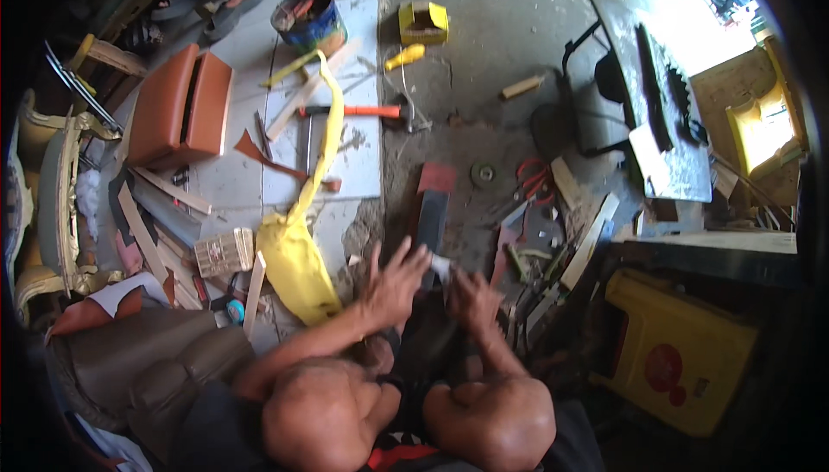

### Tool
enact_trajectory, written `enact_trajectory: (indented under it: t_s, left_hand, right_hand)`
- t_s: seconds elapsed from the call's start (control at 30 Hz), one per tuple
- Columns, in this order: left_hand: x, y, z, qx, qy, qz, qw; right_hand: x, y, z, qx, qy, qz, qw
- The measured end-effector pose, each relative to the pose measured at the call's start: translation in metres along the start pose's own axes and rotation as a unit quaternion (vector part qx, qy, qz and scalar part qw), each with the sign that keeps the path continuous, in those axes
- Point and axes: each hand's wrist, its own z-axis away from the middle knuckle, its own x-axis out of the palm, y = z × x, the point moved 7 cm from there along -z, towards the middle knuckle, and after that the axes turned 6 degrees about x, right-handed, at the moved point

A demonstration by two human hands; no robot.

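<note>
In front of me on the floor lies a long dark flat block (432,217) with a reddish far end. My left hand (393,286) reaches over its near end, fingers stretched and spread, the fingertips close to a pale flat blade-like piece (440,266). From the other side, my right hand (475,301) is closed, with that piece sticking out of its fingers. Its handle, if any, is hidden in the grip. Whether the piece touches the block I cannot tell. To the left of the hands spreads a yellow sheet (298,269) with a long strip.
Beyond lie a hammer (371,111), a yellow-handled tool (404,57), a bucket (306,23) and a yellow box (423,23). Red-handled scissors (535,180) and a tape roll (484,174) are right. A brown cushioned piece (164,105) stands left, a yellow crate (682,351) near right.
</note>
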Motion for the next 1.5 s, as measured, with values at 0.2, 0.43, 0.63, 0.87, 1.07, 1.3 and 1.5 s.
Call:
enact_trajectory:
  t_s: [0.2, 0.43, 0.63, 0.87, 1.07, 1.3, 1.5]
  left_hand:
    - [-0.015, -0.013, -0.036, 0.024, 0.041, -0.031, 0.998]
    - [-0.024, -0.042, -0.045, 0.002, 0.065, -0.016, 0.998]
    - [0.020, 0.004, 0.024, -0.009, 0.020, -0.003, 1.000]
    - [-0.027, -0.032, -0.050, 0.009, 0.040, -0.052, 0.998]
    - [-0.006, -0.007, -0.012, -0.015, -0.018, -0.050, 0.998]
    - [0.001, -0.004, 0.003, -0.026, -0.003, -0.028, 0.999]
    - [-0.027, -0.042, -0.055, -0.005, 0.065, -0.050, 0.997]
  right_hand:
    - [-0.007, -0.007, -0.039, -0.065, 0.051, 0.058, 0.995]
    - [0.000, -0.019, -0.069, 0.007, 0.013, 0.009, 1.000]
    - [0.003, -0.004, 0.017, -0.028, -0.002, -0.011, 1.000]
    - [0.010, -0.009, -0.067, -0.037, 0.039, 0.014, 0.998]
    - [0.003, -0.001, -0.042, -0.055, 0.045, -0.012, 0.997]
    - [0.002, -0.009, -0.002, -0.040, -0.001, 0.010, 0.999]
    - [0.012, -0.007, -0.078, -0.049, 0.015, -0.007, 0.999]
